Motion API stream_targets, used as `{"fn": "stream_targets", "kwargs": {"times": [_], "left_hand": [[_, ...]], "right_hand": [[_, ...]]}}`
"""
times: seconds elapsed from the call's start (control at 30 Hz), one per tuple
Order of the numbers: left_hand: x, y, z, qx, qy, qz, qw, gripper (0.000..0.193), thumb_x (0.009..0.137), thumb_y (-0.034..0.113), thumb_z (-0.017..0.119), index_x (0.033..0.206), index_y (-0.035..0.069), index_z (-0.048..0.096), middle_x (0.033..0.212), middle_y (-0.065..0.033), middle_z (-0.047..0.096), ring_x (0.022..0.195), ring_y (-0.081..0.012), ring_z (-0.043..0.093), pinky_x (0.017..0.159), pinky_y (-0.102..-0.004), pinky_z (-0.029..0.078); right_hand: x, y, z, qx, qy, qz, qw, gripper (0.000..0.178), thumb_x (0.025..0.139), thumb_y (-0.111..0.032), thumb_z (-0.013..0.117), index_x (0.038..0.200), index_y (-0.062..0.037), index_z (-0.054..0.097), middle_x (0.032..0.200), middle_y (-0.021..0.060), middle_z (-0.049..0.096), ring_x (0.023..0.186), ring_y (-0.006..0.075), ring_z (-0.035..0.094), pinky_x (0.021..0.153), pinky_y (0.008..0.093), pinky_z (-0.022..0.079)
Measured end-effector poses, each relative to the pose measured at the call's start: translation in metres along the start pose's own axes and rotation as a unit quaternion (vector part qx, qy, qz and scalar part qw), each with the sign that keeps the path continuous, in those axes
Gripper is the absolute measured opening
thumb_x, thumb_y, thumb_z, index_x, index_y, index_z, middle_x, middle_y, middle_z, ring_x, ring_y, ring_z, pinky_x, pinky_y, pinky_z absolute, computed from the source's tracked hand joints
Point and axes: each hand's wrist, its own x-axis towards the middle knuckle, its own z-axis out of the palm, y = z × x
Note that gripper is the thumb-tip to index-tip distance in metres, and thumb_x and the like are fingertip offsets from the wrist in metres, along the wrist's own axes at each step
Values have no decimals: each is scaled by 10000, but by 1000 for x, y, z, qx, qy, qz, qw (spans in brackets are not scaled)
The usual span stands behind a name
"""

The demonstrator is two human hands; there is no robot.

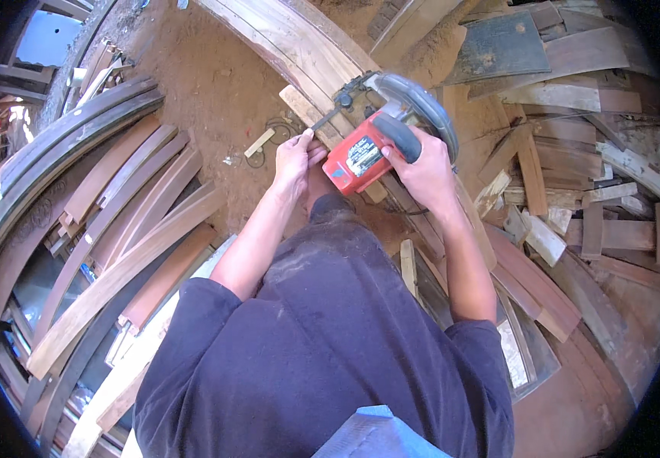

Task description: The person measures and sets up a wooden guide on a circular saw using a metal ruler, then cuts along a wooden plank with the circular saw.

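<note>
My right hand (429,172) is wrapped round the dark handle (397,136) of a red circular saw (356,156). The saw rests across a long wooden board (307,46) that slants away to the upper left. A dark guide bar (333,116) sticks out from the saw's left side over the wood. At its outer end, the thumb and fingers of my left hand (296,162) are closed on the bar. The grey guard (421,103) covers the blade, so the blade itself is hidden.
Long planks and curved strips (131,252) lie stacked at my left. On the right is a heap of wood offcuts (559,168) with a dark sheet (501,47) behind it. A small wood scrap (259,143) and a thin cord lie on the brown dirt floor (200,84).
</note>
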Motion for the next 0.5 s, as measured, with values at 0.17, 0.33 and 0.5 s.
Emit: {"fn": "stream_targets", "kwargs": {"times": [0.17, 0.33, 0.5], "left_hand": [[11, -1, -2, -9, -9, -7, 1000, 335, 1103, 253, 604, 1192, -65, 662, 1050, -147, 742, 893, -213, 747, 820, -321, 638], [9, 0, -4, -23, -19, -23, 999, 345, 1108, 259, 593, 1210, -65, 649, 1097, -150, 726, 1001, -233, 739, 901, -351, 631], [2, 8, -4, 0, -19, -43, 999, 348, 1111, 275, 584, 1223, -50, 639, 1162, -169, 712, 1077, -266, 715, 995, -401, 592]], "right_hand": [[3, -3, 0, -4, 1, 13, 1000, 289, 883, -157, 783, 1130, -8, 755, 1022, 282, 744, 997, 452, 730, 876, 479, 577], [3, -9, -6, -9, -7, 36, 999, 292, 879, -166, 788, 1122, -11, 749, 1003, 280, 742, 998, 447, 732, 866, 483, 580], [3, -12, -8, -10, -14, 40, 999, 252, 885, -170, 783, 1092, -34, 734, 943, 262, 742, 952, 450, 730, 814, 491, 585]]}}
